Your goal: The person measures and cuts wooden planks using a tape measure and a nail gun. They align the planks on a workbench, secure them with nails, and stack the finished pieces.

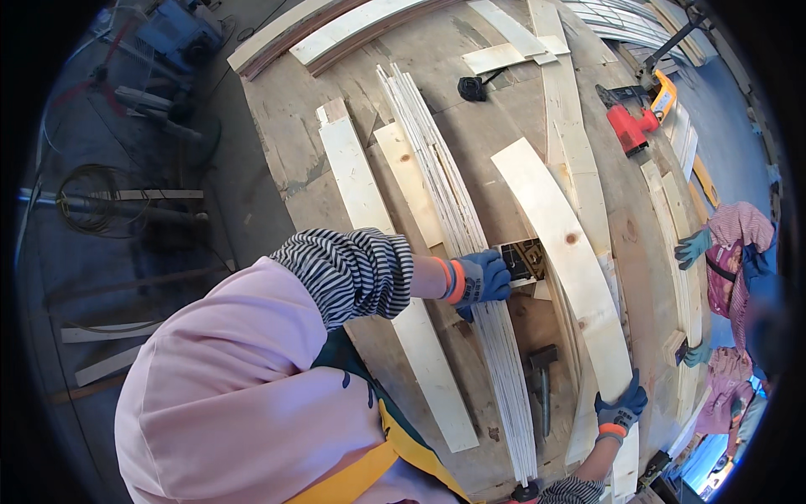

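Left hand (484,277), blue-grey glove with orange cuff: fingers curled across a bundle of thin strips (437,181), can't tell if it's actually gripping. Bundle runs long on the worktable (273,118), from the hand's 11 o'clock down to about 5. All clock refs below are from that hand. Black tape measure (472,89) out at 12. Dark patterned piece (518,262) at 2, right by the fingertips. Hammer (542,359) at 5, lying right of the bundle, handle toward 6. Wide pale plank (567,231) next, at 2, knots visible, its near end down between 4 and 5. Right hand (621,409) is there, closed on that end. Red tool (625,130) between 1 and 2. Co-worker's gloved hand (693,249) at 3, touching narrow boards (684,294) along the far side.
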Available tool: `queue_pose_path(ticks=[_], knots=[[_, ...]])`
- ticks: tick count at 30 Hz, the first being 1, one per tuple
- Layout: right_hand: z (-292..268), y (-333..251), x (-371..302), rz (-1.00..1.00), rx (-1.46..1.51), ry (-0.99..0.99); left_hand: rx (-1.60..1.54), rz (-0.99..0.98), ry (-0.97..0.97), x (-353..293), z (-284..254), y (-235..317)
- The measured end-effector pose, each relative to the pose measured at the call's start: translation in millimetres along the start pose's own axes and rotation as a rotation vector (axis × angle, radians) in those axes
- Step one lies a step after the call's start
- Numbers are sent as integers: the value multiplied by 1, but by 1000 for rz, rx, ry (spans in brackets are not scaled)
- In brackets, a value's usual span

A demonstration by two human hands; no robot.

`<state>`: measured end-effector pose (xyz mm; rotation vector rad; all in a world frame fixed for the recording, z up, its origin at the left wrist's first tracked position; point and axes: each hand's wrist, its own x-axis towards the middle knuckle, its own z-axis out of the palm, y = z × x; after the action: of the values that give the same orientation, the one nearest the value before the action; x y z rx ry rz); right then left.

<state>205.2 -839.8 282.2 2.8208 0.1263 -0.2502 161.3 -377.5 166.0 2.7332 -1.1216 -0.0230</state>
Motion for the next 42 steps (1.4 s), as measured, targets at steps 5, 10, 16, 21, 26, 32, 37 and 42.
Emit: queue_pose_path(ticks=[5, 10, 16, 21, 26, 32, 37, 42], knots=[[-27, 3, -63, 19, -44, 246, -77, -12, -201, 4, -17, 0], [-31, -5, -138, 46, -71, 282, -231, -31, -636, 31, -38, -6], [-18, -39, -178, 91, 229, 102, -102, -101, -601, 35, -22, -11], [-27, -113, -167, 60, 433, 10, -126, -362, 272, -38, 3, 15], [-33, -188, -134, -95, 492, -61, -268, -649, 441, -137, 2, 16], [-27, -259, -78, -266, 452, -20, -256, -888, 495, -201, 1, -1], [2, -284, -51, -285, 421, -91, -426, -1092, 678, -201, 2, -12], [5, -295, -56, -282, 337, -197, -489, -1130, 810, -209, 7, -9]])
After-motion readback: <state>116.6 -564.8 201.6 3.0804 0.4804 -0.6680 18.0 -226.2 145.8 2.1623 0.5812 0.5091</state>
